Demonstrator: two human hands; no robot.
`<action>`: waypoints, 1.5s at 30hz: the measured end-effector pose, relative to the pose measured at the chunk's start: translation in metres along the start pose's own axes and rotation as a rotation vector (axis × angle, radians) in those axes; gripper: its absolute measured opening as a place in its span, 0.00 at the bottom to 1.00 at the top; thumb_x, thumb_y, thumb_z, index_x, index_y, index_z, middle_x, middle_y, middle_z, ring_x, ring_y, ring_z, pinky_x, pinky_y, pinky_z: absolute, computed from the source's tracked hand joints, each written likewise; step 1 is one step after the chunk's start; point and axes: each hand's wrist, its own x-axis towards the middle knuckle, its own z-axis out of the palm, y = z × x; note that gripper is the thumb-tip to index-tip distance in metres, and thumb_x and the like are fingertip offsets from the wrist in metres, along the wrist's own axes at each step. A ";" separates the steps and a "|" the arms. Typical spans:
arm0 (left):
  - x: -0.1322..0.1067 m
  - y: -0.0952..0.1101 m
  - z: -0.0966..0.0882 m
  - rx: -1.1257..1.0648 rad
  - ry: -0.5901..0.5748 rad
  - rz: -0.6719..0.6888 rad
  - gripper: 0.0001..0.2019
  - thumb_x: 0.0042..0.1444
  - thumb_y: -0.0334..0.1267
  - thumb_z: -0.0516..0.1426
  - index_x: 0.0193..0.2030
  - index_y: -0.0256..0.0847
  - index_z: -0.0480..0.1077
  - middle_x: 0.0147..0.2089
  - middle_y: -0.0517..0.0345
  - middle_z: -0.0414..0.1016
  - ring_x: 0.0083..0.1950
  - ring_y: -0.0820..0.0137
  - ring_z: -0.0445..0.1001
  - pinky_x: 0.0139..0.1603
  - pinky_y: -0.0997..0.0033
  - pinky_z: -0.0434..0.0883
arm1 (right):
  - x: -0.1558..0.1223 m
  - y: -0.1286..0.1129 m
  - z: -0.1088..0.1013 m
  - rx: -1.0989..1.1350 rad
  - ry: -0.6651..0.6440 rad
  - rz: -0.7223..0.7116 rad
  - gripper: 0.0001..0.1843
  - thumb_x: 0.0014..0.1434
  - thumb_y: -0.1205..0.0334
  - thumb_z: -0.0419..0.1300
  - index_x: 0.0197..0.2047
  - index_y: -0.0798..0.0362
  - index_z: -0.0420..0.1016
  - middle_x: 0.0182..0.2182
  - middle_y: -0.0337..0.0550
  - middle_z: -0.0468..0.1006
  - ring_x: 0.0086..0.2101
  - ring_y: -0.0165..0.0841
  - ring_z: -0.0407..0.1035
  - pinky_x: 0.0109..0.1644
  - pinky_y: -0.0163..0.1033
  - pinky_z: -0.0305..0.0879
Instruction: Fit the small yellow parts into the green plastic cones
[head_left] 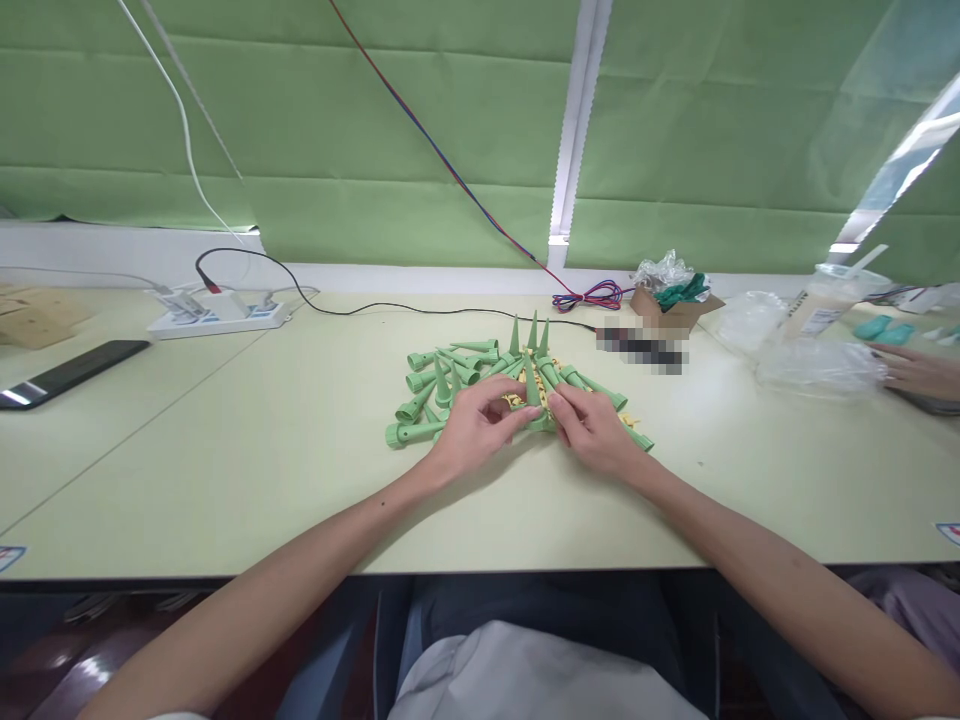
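A heap of green plastic cone spikes (450,375) lies mid-table, some lying flat, three standing upright at the back. Small yellow parts (517,399) show among them. My left hand (472,425) and my right hand (592,428) meet at the front of the heap, fingers curled and pinched together around one upright green cone (531,385) between them. Both hands rest on the pale green table (285,460).
A white power strip (217,315) with a black cable and a dark phone (67,372) lie at the left. A cardboard box (675,300) with bags, clear plastic bags (810,360) and a cup (829,300) stand at the right. Another person's hand (919,370) rests at the far right.
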 end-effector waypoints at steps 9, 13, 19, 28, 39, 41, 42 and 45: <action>-0.002 -0.006 0.001 0.102 0.006 0.190 0.13 0.59 0.48 0.62 0.38 0.39 0.75 0.42 0.53 0.72 0.29 0.75 0.65 0.28 0.73 0.66 | 0.001 -0.003 -0.001 -0.015 0.014 0.005 0.31 0.73 0.44 0.43 0.20 0.49 0.56 0.14 0.37 0.61 0.19 0.31 0.54 0.29 0.41 0.55; -0.001 -0.007 0.002 0.126 0.015 0.170 0.12 0.61 0.47 0.61 0.40 0.39 0.74 0.44 0.53 0.72 0.29 0.76 0.65 0.28 0.74 0.66 | 0.001 -0.004 0.001 -0.022 0.041 0.030 0.31 0.73 0.44 0.44 0.20 0.49 0.57 0.15 0.38 0.63 0.20 0.32 0.56 0.30 0.41 0.57; -0.002 -0.003 0.004 0.047 0.049 0.036 0.13 0.62 0.48 0.59 0.47 0.42 0.68 0.46 0.55 0.72 0.26 0.78 0.66 0.26 0.76 0.65 | 0.001 -0.004 0.000 0.053 0.125 0.065 0.28 0.73 0.44 0.46 0.23 0.49 0.59 0.17 0.37 0.68 0.21 0.31 0.61 0.32 0.40 0.60; 0.001 0.008 0.004 -0.242 -0.182 -0.206 0.27 0.65 0.60 0.50 0.27 0.38 0.69 0.19 0.61 0.67 0.18 0.75 0.64 0.22 0.74 0.63 | -0.001 0.000 0.000 0.157 0.094 0.047 0.24 0.72 0.43 0.48 0.28 0.48 0.62 0.21 0.37 0.70 0.21 0.31 0.60 0.29 0.39 0.58; -0.002 0.003 0.001 -0.223 -0.219 -0.194 0.25 0.64 0.60 0.52 0.28 0.38 0.68 0.20 0.61 0.67 0.20 0.74 0.67 0.24 0.73 0.64 | -0.002 -0.002 -0.001 0.116 0.038 -0.007 0.22 0.73 0.47 0.47 0.29 0.49 0.61 0.21 0.36 0.69 0.22 0.31 0.61 0.31 0.39 0.59; -0.002 0.003 0.000 -0.196 -0.205 -0.166 0.25 0.64 0.59 0.54 0.27 0.39 0.65 0.20 0.62 0.67 0.21 0.74 0.67 0.25 0.73 0.64 | -0.002 -0.001 -0.001 0.140 0.034 -0.002 0.21 0.73 0.46 0.47 0.30 0.48 0.62 0.20 0.36 0.68 0.22 0.31 0.60 0.30 0.39 0.59; -0.002 0.003 -0.001 -0.185 -0.203 -0.157 0.24 0.63 0.58 0.54 0.27 0.39 0.65 0.20 0.62 0.67 0.21 0.74 0.68 0.26 0.73 0.64 | -0.002 0.000 0.000 0.150 0.031 0.001 0.21 0.73 0.46 0.47 0.31 0.48 0.62 0.20 0.35 0.68 0.21 0.31 0.60 0.30 0.39 0.59; -0.001 0.004 -0.003 -0.170 -0.206 -0.142 0.23 0.63 0.57 0.55 0.27 0.39 0.65 0.19 0.62 0.66 0.21 0.74 0.67 0.26 0.74 0.64 | -0.002 0.001 0.000 0.161 0.020 0.006 0.21 0.72 0.44 0.47 0.32 0.48 0.62 0.20 0.35 0.68 0.21 0.31 0.61 0.29 0.39 0.59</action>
